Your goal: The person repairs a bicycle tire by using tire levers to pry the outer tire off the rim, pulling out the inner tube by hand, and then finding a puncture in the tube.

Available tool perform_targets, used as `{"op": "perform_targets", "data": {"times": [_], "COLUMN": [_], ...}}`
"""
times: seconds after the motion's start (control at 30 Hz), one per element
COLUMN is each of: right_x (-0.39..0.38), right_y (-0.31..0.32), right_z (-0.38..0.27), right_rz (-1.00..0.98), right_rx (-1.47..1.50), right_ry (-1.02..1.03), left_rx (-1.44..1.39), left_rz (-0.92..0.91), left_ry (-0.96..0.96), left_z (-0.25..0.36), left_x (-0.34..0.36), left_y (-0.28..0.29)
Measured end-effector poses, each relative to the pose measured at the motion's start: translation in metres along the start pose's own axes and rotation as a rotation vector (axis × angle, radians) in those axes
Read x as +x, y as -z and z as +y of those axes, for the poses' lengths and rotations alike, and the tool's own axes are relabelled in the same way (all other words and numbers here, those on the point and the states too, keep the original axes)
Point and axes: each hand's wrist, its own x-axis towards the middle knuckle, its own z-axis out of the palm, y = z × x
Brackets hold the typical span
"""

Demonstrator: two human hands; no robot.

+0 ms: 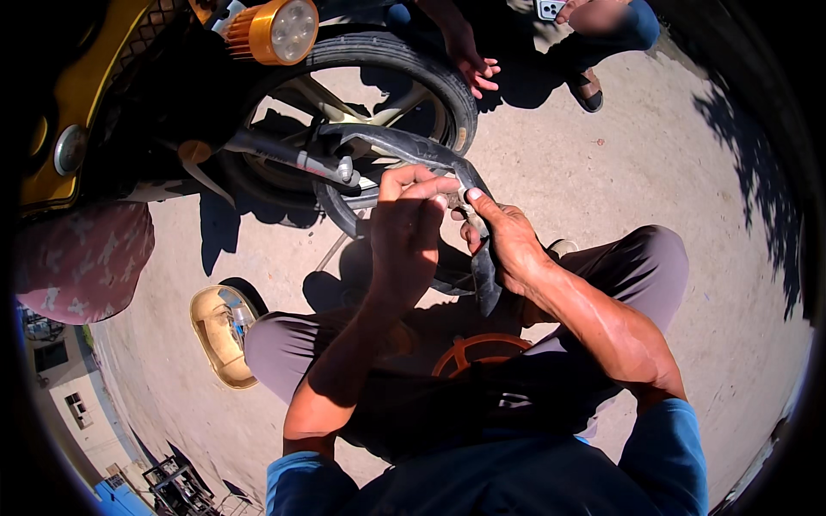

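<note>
A black inner tube (404, 148) loops from beside the wheel to my hands, and its flattened end hangs below them. My right hand (511, 242) is closed round the tube, thumb on top. Close beside it, my left hand (406, 225) is raised with its fingers curled and pressed together, tips near the right thumb. A small whitish patch shows on the tube between the two hands. What the left fingertips pinch, if anything, is too small to make out. Behind the tube lies a spoked motorcycle wheel with its tyre (463, 101).
A motorcycle's fork leg (280, 153) and orange-rimmed lamp (291, 33) are at the upper left. A beige tray (203, 331) with small items sits on the concrete, left of my knee. Another person's hand (473, 70) hangs above the wheel; a sandalled foot (587, 91) is farther right.
</note>
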Motion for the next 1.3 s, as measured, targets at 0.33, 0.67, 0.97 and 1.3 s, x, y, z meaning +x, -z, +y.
{"op": "perform_targets", "data": {"times": [0.33,0.67,0.97,1.3], "right_x": [-0.001,0.003,0.004,0.002], "right_y": [-0.002,-0.002,0.000,-0.002], "right_z": [-0.004,0.000,0.002,0.000], "right_rz": [0.024,0.015,-0.013,0.017], "right_rx": [0.011,0.033,0.019,-0.002], "right_ry": [-0.039,-0.022,-0.021,-0.012], "left_rx": [-0.062,-0.205,-0.213,-0.111], "left_rz": [0.082,0.135,0.126,0.131], "left_ry": [0.027,0.016,0.153,-0.008], "left_z": [0.001,-0.004,-0.006,-0.012], "left_x": [-0.002,-0.008,-0.009,-0.005], "left_y": [0.000,-0.006,0.001,0.002]}}
